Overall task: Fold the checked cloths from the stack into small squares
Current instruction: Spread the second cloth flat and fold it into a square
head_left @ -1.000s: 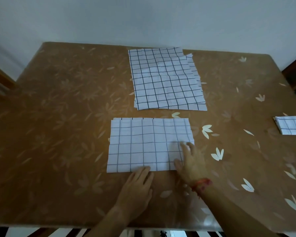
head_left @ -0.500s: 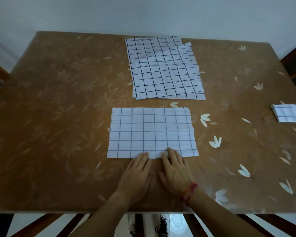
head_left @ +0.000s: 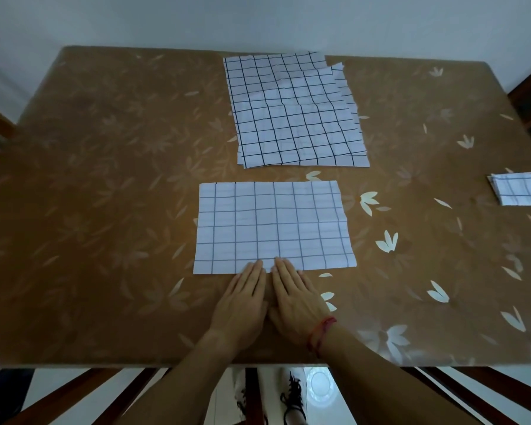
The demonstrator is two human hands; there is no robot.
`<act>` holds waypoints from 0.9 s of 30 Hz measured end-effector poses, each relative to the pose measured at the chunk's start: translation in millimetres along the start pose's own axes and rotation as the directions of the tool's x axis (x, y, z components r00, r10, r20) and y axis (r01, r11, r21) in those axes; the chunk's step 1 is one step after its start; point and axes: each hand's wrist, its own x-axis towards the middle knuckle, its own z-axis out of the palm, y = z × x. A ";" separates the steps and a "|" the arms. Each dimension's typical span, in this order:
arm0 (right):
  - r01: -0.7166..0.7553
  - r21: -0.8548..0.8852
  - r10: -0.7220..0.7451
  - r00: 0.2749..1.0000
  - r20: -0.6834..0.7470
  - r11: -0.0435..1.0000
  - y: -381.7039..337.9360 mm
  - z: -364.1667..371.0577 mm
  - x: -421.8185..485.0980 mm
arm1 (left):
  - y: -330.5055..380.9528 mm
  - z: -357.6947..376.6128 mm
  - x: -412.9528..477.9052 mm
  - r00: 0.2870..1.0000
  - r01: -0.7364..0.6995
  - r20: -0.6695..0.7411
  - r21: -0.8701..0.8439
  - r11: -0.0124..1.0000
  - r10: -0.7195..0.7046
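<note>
Progress looks modest from where I stand. At three o'clock, near the edge of the brown flowered table [head_left: 105, 179], sits a small folded pile [head_left: 517, 191] of finished squares; how many are in it I cannot tell. At twelve o'clock the stack [head_left: 295, 108] of open checked cloths lies with several layers showing at its edges, so most of the job seems left. Just toward six from it, apart from the stack, one cloth [head_left: 273, 225] lies as a wide rectangle, apparently folded once and needing more folds to reach a square. At six o'clock the left hand [head_left: 242, 305] and right hand [head_left: 295, 302] lie flat side by side, fingers straight, fingertips pressing that cloth's near edge, gripping nothing.
</note>
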 end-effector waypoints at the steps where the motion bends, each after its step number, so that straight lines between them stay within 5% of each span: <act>1: -0.008 0.000 0.008 1.000 -0.004 1.000 0.4 0.5 -0.3 | -2.6 0.7 -1.6 1.000 0.013 0.006 0.007 1.000 -0.013; 8: -0.055 -0.005 0.055 0.998 0.010 0.998 21.8 -1.0 -10.5 | -31.9 3.3 -16.2 0.991 0.127 0.030 0.042 0.991 -0.128; 19: -0.322 0.051 0.319 0.946 0.058 0.945 83.5 -5.5 -42.9 | -69.9 -1.7 -47.9 0.958 0.280 0.067 0.010 0.960 -0.280; 27: -0.344 0.067 0.339 0.938 0.076 0.937 80.1 -10.4 -41.7 | -61.3 -9.3 -44.6 0.939 0.338 0.089 -0.047 0.940 -0.333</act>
